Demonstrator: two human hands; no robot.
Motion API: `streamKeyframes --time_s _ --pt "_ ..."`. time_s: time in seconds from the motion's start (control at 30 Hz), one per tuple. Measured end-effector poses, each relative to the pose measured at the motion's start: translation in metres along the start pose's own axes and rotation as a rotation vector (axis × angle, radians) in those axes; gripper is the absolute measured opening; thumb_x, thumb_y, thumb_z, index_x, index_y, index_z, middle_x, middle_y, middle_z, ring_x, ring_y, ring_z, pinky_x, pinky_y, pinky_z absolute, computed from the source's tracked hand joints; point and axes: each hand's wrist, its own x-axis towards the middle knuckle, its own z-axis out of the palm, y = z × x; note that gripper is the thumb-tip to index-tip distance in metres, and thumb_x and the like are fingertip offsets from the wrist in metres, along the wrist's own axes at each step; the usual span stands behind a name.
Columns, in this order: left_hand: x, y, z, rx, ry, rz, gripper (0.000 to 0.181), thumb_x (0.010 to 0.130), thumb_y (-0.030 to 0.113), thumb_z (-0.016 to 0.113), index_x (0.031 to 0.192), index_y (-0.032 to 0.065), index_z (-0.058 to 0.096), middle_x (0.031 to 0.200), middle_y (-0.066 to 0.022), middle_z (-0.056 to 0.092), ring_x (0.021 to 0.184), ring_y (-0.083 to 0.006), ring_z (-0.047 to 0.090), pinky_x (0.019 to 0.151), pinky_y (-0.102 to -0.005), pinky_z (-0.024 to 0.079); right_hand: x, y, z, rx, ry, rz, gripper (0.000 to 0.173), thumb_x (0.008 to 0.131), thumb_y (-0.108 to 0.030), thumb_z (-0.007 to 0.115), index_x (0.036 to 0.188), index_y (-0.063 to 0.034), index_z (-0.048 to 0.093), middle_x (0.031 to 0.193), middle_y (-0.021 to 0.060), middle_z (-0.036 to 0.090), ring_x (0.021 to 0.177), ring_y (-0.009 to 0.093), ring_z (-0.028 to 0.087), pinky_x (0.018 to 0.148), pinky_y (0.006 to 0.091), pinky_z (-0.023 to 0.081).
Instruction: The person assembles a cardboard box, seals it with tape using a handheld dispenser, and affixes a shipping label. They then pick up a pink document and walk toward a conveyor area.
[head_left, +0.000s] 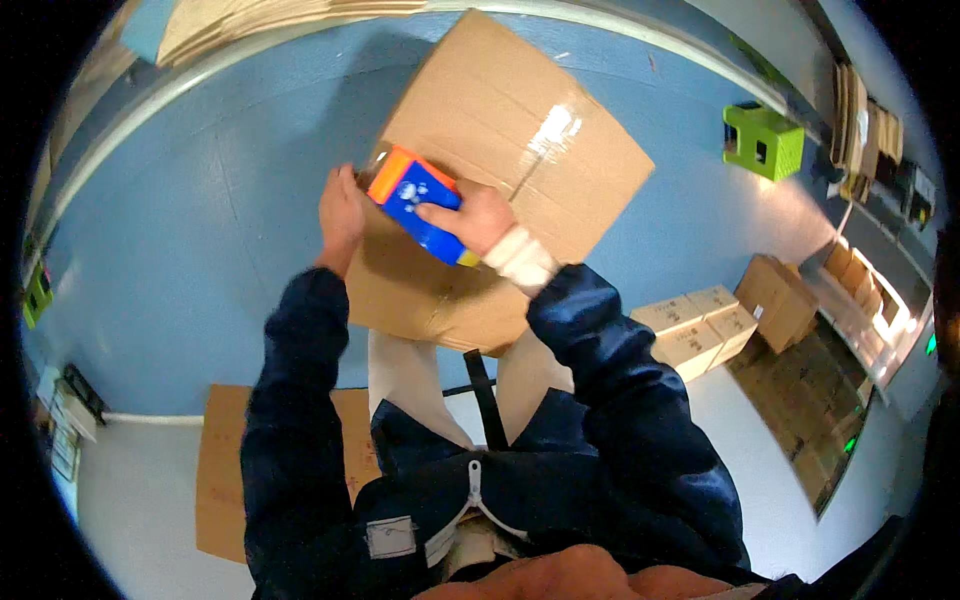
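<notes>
A brown cardboard box lies in front of my legs, set at an angle. Glossy clear tape runs over part of its seam. In my right hand is a blue and orange packing tape dispenser, its orange end at the box's left edge, with a bit of clear tape showing beside it. My left hand is at that same edge, just left of the dispenser, fingers together. Its palm side is hidden, so its grip on the box cannot be made out.
Pale cartons and a brown box stand to the right. A green plastic step stool is at the upper right. Cardboard sheets lie at the top left. More brown cardboard is behind my left arm.
</notes>
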Motion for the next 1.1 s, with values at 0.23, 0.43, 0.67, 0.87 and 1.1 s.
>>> streamKeyframes --time_s 0.23,0.43,0.67,0.87,1.1 --pt "-0.042 0.020 0.020 0.217 0.313 0.000 0.033 0.094 0.024 0.036 0.113 0.0023 0.053 0.099 -0.0223 0.060 0.093 -0.0388 0.055 0.080 -0.0429 0.044 -0.009 0.013 -0.007 -0.011 -0.068 -0.040 0.064 0.071 -0.060 0.058 0.082 0.0027 0.063 0.076 0.0247 0.062 0.073 0.038 0.061 0.067 0.0420 0.049" --pt "-0.044 0.013 0.007 0.450 0.394 0.059 0.036 0.092 0.020 0.038 0.114 -0.0047 0.051 0.111 -0.0246 0.056 0.106 -0.0382 0.051 0.090 -0.0394 0.041 -0.135 0.188 -0.081 0.023 -0.263 0.156 0.059 0.070 -0.057 0.061 0.084 0.0001 0.063 0.079 0.0227 0.062 0.076 0.036 0.062 0.067 0.0425 0.049" --pt "-0.101 0.162 0.164 0.662 -0.123 0.522 0.038 0.076 0.009 0.053 0.114 0.0055 0.053 0.128 -0.0151 0.046 0.119 -0.0315 0.042 0.101 -0.0491 0.028 -0.167 0.318 -0.093 -0.032 -0.227 0.040 0.053 0.071 -0.053 0.062 0.087 -0.0026 0.060 0.080 0.0195 0.062 0.075 0.036 0.061 0.068 0.0430 0.049" --pt "-0.112 0.175 0.213 0.695 -0.413 0.940 0.041 0.077 0.012 0.055 0.118 0.0105 0.052 0.133 -0.0118 0.042 0.125 -0.0285 0.037 0.103 -0.0517 0.025 -0.176 0.368 -0.082 0.063 -0.129 -0.052 0.050 0.071 -0.051 0.060 0.087 -0.0034 0.060 0.079 0.0181 0.062 0.074 0.035 0.061 0.068 0.0433 0.049" --pt "-0.122 0.176 0.231 0.731 -0.352 0.949 0.047 0.075 0.013 0.062 0.120 0.0088 0.049 0.134 -0.0132 0.037 0.128 -0.0298 0.033 0.103 -0.0555 0.024 -0.151 0.415 -0.053 -0.053 -0.095 0.151 0.052 0.072 -0.052 0.059 0.087 -0.0023 0.063 0.083 0.0187 0.063 0.079 0.034 0.061 0.073 0.0426 0.047"
